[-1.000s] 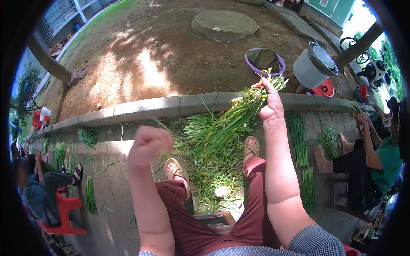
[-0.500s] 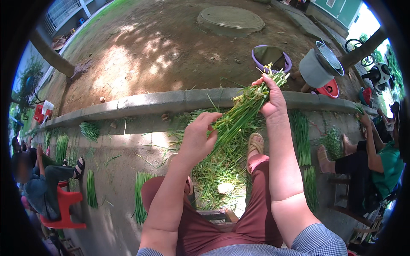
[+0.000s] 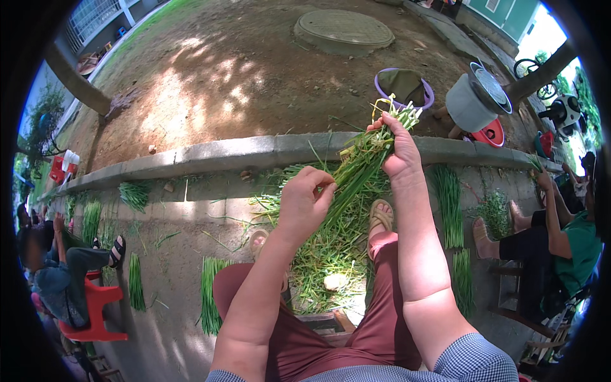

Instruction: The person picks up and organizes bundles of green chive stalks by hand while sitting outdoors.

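My right hand [image 3: 398,149], raised in front of me, grips a bunch of long green leafy stalks [image 3: 362,167] near its pale, straggly upper ends; the leaves hang down toward the lower left. My left hand [image 3: 305,200] is beside the lower leaves, thumb and forefinger pinched on thin leaves at the bunch's left side. A heap of cut or loose green trimmings [image 3: 321,270] covers the ground between my sandaled feet, with a pale round object [image 3: 335,281] in it. Tidy bundles of stalks lie either side, one by my left knee [image 3: 212,296], another at right [image 3: 449,210].
A concrete curb [image 3: 242,150] crosses ahead, with a purple-rimmed basket [image 3: 428,97], white bucket [image 3: 468,102] and red basin [image 3: 489,132] beyond. A co-worker on a red stool [image 3: 103,305] sits at left; another in green [image 3: 579,235] at right. A wooden seat edge [image 3: 321,321] is under me.
My left hand has come up and rightward to the bunch, and its fingers have drawn together at the leaves. My right hand has shifted slightly, still holding the bunch.
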A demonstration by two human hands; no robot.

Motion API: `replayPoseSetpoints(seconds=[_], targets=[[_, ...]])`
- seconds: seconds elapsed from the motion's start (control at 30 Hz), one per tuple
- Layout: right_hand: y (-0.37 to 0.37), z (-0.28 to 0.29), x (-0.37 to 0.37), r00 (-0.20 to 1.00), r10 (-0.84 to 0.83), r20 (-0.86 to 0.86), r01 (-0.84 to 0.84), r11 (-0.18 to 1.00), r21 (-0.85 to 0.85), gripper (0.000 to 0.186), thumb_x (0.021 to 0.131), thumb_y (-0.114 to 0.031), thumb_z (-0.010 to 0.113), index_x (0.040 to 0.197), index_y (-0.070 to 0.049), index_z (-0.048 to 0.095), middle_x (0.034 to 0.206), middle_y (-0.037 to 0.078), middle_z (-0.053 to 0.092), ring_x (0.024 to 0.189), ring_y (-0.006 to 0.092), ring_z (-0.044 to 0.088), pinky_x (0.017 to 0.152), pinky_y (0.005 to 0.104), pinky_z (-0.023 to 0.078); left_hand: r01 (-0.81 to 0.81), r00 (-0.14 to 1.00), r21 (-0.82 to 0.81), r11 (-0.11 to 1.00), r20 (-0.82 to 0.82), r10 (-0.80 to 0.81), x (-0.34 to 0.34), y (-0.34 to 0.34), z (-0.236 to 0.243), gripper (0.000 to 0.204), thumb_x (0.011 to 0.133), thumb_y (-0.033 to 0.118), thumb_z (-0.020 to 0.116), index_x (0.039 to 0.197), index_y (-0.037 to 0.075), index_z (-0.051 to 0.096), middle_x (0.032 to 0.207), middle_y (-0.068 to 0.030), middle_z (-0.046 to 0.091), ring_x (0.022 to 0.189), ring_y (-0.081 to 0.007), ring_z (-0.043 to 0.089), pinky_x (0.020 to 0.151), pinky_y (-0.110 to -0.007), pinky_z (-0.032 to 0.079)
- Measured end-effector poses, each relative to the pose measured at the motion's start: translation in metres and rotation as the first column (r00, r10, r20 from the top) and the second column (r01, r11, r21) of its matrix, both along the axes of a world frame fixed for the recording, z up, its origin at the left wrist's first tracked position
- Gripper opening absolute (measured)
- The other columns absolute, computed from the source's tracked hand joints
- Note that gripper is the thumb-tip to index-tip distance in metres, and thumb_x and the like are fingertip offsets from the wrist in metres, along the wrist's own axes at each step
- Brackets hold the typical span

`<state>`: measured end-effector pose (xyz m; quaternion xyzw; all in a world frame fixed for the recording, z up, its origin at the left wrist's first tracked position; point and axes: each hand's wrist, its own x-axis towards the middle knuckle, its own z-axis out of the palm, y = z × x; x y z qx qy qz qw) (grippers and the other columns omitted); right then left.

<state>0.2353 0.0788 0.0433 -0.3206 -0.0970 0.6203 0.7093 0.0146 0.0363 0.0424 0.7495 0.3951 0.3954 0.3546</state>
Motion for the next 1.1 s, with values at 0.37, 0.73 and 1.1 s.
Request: replayPoseSetpoints(seconds=[0.37, 0.73, 1.1], targets=[[-0.001, 0.000, 0.001, 1.000, -0.009, -0.012, 0.009, 1.000, 0.000, 0.011, 0.086, -0.016, 0.063, 0.081, -0.007, 0.059, 0.073, 0.007, 0.063, 0.071, 0.0200, 0.062, 0.066, 0.0357, 0.053, 0.174, 0.879, -0.280, 0.944, 0.476, -0.021, -0.014, 0.009, 0.006, 0.003, 0.084, 0.001, 0.062, 0.083, 0.003, 0.060, 0.079, 0.0048, 0.053, 0.068, -0.0014, 0.048, 0.060, -0.017, 0.039], [-0.003, -0.001, 0.009, 0.999, -0.047, -0.023, 0.047, 0.999, -0.020, 0.016, 0.085, -0.020, 0.063, 0.079, -0.005, 0.059, 0.077, 0.010, 0.063, 0.069, 0.0215, 0.060, 0.067, 0.0372, 0.052, 0.393, 0.694, -0.283, 0.875, 0.716, -0.080, -0.029, 0.016, 0.009, 0.002, 0.085, 0.004, 0.061, 0.086, 0.003, 0.060, 0.096, -0.0031, 0.055, 0.078, -0.0087, 0.051, 0.067, -0.023, 0.042], [-0.004, -0.008, 0.042, 0.983, -0.144, -0.113, 0.141, 0.990, -0.029, 0.013, 0.081, -0.014, 0.067, 0.076, -0.008, 0.057, 0.072, 0.007, 0.063, 0.070, 0.0217, 0.061, 0.068, 0.0381, 0.052, 0.578, 0.145, 0.078, 0.812, 0.970, -0.196, -0.078, 0.037, 0.019, 0.009, 0.089, 0.015, 0.059, 0.093, 0.008, 0.058, 0.112, -0.0115, 0.056, 0.115, -0.0289, 0.049, 0.087, -0.041, 0.045]])
